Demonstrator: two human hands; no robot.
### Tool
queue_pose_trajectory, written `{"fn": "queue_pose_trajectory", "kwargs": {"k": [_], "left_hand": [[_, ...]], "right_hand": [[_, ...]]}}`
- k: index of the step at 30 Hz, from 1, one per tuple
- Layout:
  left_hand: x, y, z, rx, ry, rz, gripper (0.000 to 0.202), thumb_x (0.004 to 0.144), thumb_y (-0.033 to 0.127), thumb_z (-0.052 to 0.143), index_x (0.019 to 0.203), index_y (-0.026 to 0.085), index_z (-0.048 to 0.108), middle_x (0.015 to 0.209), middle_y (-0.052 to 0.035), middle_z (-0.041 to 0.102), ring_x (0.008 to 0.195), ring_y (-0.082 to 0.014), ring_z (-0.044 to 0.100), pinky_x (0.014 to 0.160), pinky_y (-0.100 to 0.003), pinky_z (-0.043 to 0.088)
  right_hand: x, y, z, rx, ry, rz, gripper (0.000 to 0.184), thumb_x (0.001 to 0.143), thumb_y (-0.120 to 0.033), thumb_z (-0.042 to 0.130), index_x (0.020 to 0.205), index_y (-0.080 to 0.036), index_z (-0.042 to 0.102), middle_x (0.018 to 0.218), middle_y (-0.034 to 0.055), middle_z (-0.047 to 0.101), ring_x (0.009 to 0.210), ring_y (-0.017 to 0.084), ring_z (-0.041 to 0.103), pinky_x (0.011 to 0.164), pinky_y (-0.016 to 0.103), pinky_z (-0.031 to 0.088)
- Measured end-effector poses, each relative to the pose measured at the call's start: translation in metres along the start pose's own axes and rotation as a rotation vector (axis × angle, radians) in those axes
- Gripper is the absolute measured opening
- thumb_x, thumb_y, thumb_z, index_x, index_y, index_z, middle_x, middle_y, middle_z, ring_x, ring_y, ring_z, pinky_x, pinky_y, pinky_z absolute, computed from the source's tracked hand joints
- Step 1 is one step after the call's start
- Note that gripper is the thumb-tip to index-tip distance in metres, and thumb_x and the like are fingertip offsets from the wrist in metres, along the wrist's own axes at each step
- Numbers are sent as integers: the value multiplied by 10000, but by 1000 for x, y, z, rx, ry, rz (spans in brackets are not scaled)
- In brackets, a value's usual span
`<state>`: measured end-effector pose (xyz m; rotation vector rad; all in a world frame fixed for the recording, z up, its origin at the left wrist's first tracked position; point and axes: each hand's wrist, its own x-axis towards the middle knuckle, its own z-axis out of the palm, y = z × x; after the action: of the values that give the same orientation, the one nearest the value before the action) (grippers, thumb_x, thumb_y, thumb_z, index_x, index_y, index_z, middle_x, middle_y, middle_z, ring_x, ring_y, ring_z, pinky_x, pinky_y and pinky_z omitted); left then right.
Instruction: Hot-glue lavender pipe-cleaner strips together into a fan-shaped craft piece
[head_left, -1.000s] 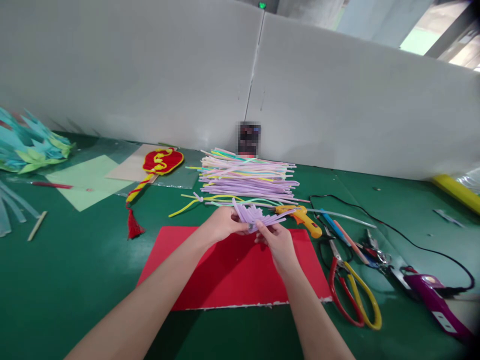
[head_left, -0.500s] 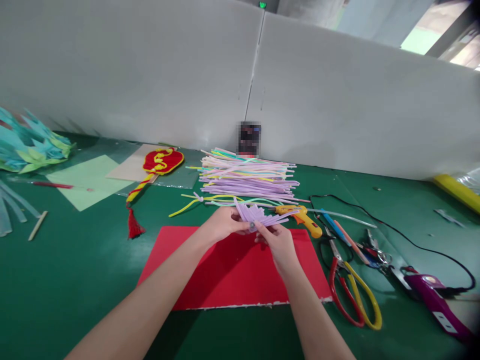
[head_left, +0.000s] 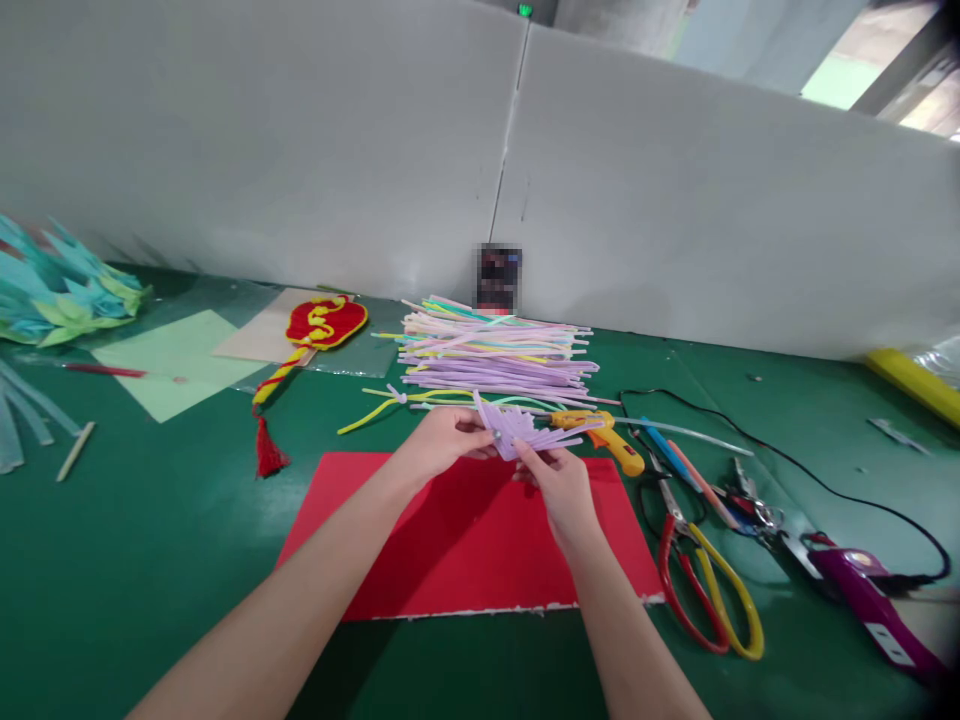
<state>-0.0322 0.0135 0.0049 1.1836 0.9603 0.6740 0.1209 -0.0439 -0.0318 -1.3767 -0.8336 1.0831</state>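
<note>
A fan-shaped bundle of short lilac pipe cleaners (head_left: 521, 428) is held up between my hands, over the far part of a red board (head_left: 480, 560). My left hand (head_left: 450, 433) pinches its left end, thumb on top, and a small shiny spot shows beside the thumb. On the near right side, my right hand (head_left: 553, 472) grips the same bundle between thumb and fingers. Some of the fingertips are hidden beneath it. Just behind lies a pile of long pastel pipe cleaners (head_left: 495, 360).
To the right lie a yellow glue gun (head_left: 619, 447), red-and-yellow-handled pliers (head_left: 697, 570), keys (head_left: 757, 510) and a purple-handled tool (head_left: 870, 600) with a black cord. Leftward are a red fan ornament (head_left: 326, 323) with a tassel, green paper (head_left: 165, 360) and a teal leafy craft (head_left: 67, 290).
My left hand has shifted slightly left along the bundle, and more of the lilac pipe cleaners' middle now shows between my thumbs. My right hand has barely moved.
</note>
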Motion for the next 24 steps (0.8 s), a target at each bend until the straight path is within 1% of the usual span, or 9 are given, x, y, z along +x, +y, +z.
{"fn": "queue_pose_trajectory", "kwargs": {"k": [4, 16, 20, 24], "left_hand": [[0, 1, 0, -9, 1, -4, 74, 687, 155, 653, 745, 110, 661, 717, -49, 698, 685, -168, 652, 724, -320, 527], [-1, 0, 1, -87, 12, -29, 88, 688, 185, 671, 737, 113, 655, 669, -40, 686, 681, -165, 656, 746, -324, 517], [0, 1, 1, -104, 55, -31, 78, 709, 195, 656, 745, 126, 649, 679, -34, 689, 694, -165, 660, 758, -329, 509], [1, 3, 1, -92, 101, -23, 57, 731, 160, 626, 777, 131, 646, 677, -29, 689, 681, -152, 661, 743, -314, 512]], "right_hand": [[0, 0, 0, 4, -1, -2, 284, 604, -400, 717, 700, -139, 661, 551, -13, 607, 481, 99, 551, 492, 226, 487], [2, 3, -1, 73, -7, 3, 291, 601, -390, 727, 722, -133, 665, 565, -9, 603, 496, 92, 537, 495, 223, 489], [2, 2, -1, 72, -1, 5, 282, 602, -388, 727, 696, -131, 659, 552, -11, 598, 479, 91, 537, 490, 226, 488], [2, 2, -1, 75, -1, 12, 278, 602, -386, 727, 699, -133, 661, 561, -10, 606, 482, 91, 541, 492, 226, 488]]}}
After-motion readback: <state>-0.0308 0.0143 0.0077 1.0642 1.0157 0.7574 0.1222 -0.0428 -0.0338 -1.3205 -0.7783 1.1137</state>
